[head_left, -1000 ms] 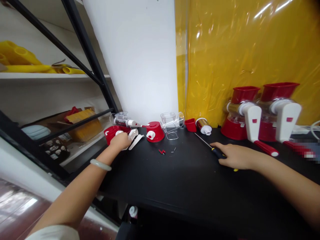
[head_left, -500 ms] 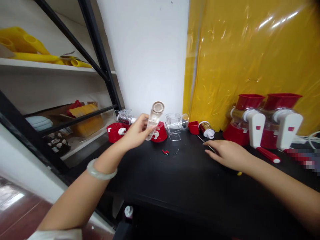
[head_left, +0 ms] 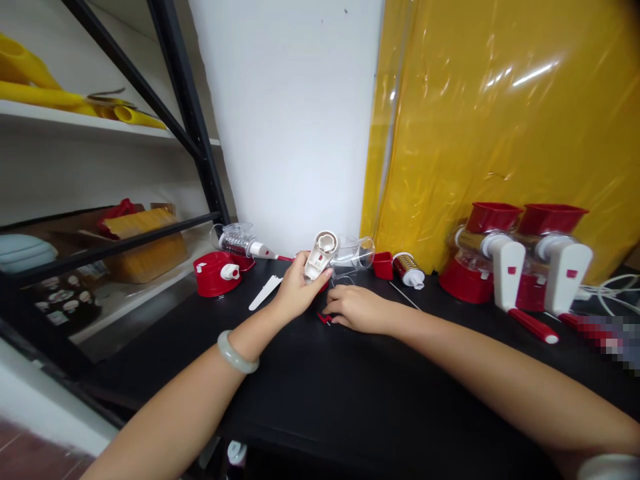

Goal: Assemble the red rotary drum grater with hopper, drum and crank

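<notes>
Nearest the camera, both bare forearms run in from the bottom edge, their elbows cut off; a smooth pale-green bangle (head_left: 237, 353) rings the left wrist. Beneath them lies the matte black table (head_left: 380, 400), its near edge lost at the frame's foot.

Further in, the left hand (head_left: 295, 293) closes its fingers around a white plastic crank handle (head_left: 320, 257), held tilted above the table's middle, its round beige-ringed end uppermost and its lower end hidden in the palm. Just beside it, the right hand (head_left: 357, 308) rests palm-down, fingertips curled at a tiny red part (head_left: 325, 318) lying on the table; the fingers cover most of it, so whether they pinch it cannot be told.

Left of the hands lies a flat white plastic strip (head_left: 266, 292). A thin metal rod (head_left: 405, 297) shows past the right hand, one end hidden.

Behind stand a glossy red base (head_left: 215, 273), a clear drum housing (head_left: 350, 250) half masked by the handle, a small red cup (head_left: 383, 265) and a ribbed metal drum (head_left: 407, 267). Far right, two assembled red-and-white grinders (head_left: 525, 257) stand touching. A blurred patch hides what lies beside them. Crinkled yellow sheeting (head_left: 500, 100) hangs behind.
</notes>
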`<state>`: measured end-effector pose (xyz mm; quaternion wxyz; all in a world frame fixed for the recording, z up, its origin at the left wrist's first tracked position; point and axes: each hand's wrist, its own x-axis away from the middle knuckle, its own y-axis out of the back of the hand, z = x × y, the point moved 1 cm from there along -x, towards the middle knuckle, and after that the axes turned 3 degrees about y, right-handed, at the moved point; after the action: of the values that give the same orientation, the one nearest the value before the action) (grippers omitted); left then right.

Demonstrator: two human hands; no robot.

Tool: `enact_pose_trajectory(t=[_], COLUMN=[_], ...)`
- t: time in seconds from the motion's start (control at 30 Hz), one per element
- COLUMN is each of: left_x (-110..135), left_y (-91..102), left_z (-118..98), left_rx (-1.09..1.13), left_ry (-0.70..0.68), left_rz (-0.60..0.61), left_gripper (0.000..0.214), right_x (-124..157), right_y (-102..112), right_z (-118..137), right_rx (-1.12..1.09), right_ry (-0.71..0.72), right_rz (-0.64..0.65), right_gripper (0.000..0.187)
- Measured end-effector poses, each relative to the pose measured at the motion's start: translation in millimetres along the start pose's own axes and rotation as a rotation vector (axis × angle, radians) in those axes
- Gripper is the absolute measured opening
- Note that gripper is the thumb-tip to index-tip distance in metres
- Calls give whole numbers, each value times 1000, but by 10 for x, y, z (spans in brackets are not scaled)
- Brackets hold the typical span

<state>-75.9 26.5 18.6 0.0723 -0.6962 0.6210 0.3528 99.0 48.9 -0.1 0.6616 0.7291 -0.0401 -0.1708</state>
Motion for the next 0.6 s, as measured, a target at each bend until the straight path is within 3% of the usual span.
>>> enact_pose_trajectory(t=[0.17, 0.3, 0.47, 0.6], left_x=[-4, 20, 20, 26], left_y=[-6, 12, 34, -27], left_z=[-23, -3, -30, -98], left_rx=[46, 65, 245, 377], left_ry=[-32, -21, 99, 229], left_rz=[-21, -61, -70, -22], left_gripper=[26, 25, 32, 41], right_x=[-35, -13, 107, 243], right_y=[-28, 154, 498, 618], right_z=[-11, -25, -69, -76], right_rx=[-49, -76, -134, -199], right_ry=[16, -22, -109, -138], right_rz=[-20, -75, -222, -317], right_gripper=[16, 10, 10, 10])
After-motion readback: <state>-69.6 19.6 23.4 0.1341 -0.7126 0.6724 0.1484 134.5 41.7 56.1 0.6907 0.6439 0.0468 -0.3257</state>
